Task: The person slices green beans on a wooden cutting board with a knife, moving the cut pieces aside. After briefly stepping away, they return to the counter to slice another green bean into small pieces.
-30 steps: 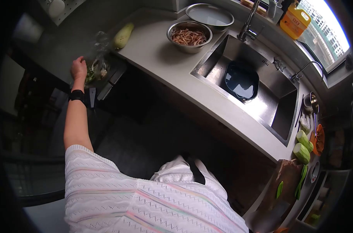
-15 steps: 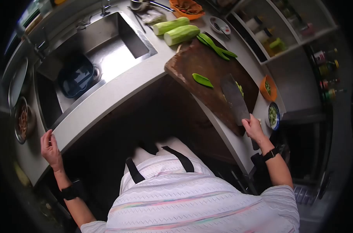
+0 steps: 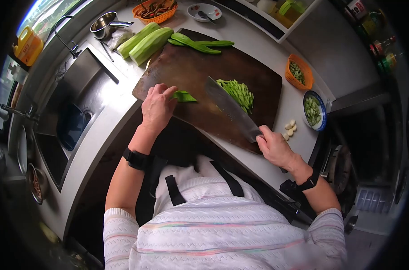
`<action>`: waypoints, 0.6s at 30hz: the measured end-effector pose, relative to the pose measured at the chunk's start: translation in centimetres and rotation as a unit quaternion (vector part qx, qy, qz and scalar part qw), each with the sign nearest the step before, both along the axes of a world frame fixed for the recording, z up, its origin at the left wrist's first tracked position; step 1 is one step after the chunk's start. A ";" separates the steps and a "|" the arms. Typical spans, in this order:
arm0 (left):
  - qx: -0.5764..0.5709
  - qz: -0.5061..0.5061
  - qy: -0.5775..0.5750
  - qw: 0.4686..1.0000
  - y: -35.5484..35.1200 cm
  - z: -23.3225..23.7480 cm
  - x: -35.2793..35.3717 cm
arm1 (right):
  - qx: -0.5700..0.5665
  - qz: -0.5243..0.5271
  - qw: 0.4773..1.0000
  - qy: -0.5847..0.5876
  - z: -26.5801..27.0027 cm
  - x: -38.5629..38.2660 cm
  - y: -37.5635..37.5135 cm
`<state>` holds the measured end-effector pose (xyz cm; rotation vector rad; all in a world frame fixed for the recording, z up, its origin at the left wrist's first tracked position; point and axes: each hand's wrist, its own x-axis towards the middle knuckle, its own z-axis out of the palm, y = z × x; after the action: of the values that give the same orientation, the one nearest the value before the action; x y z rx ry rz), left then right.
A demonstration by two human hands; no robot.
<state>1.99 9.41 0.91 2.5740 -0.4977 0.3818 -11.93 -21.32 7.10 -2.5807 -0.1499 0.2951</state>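
Note:
My right hand (image 3: 278, 148) is wrapped round the handle of a kitchen cleaver (image 3: 233, 112), whose broad blade slants over the wooden cutting board (image 3: 204, 66). Just beyond the blade lies a heap of sliced green pepper (image 3: 238, 93). At the board's left near edge, the bent fingers of my left hand (image 3: 157, 107) are on a flat piece of green pepper (image 3: 184, 96), covering its left end. More long green peppers (image 3: 200, 45) rest at the far side of the board.
Two peeled gourds (image 3: 151, 44) lie beside the board's far left corner. Garlic cloves (image 3: 289, 129), a blue-rimmed bowl (image 3: 322, 118) and an orange basket (image 3: 309, 74) stand to the right. The sink (image 3: 94, 74) is at left; a saucepan (image 3: 104, 27) stands behind.
My left hand has moved right, from the counter's left edge to the pepper piece on the board. The view has shifted, and the sliced heap shows more fully beside the cleaver.

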 end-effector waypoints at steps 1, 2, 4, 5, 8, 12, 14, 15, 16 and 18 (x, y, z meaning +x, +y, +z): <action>-0.001 0.002 0.009 1.000 -0.5 -0.5 0.2 | 0.005 -0.001 1.000 0.003 0.0 0.1 -0.2; -0.002 0.002 0.021 1.000 -0.8 -0.9 0.2 | 0.015 -0.005 1.000 0.006 0.1 0.1 -0.3; -0.010 0.001 0.025 1.000 -1.1 -1.5 0.0 | 0.027 -0.012 0.999 0.014 -0.2 0.2 -0.4; -0.023 0.004 0.021 1.000 -1.4 -1.7 -0.1 | 0.055 -0.009 0.998 0.017 -0.4 0.4 -0.5; -0.035 -0.026 0.006 0.999 -2.7 -1.6 -1.0 | 0.084 0.002 0.996 0.028 -0.2 1.4 -0.7; -0.047 -0.043 0.000 0.998 -5.4 -1.4 -3.2 | 0.070 -0.007 0.996 0.047 0.2 1.9 -1.4; -0.071 -0.042 -0.017 0.996 -6.7 -1.4 -3.9 | 0.058 -0.008 0.997 0.051 0.3 2.0 -1.5; -0.084 -0.042 -0.033 0.995 -7.2 -1.7 -3.9 | 0.059 0.001 0.998 0.038 0.2 1.8 -1.4; -0.086 -0.042 -0.031 0.995 -7.5 -1.8 -4.0 | 0.059 0.009 0.998 0.026 0.1 1.7 -1.3; -0.108 -0.029 -0.052 0.992 -8.0 -2.0 -3.9 | 0.049 0.013 0.998 0.023 0.6 1.6 -0.9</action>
<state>-1.92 1.46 -1.13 2.3349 -0.5350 0.5232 -10.36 -22.20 7.71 -2.4754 -0.1772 0.3486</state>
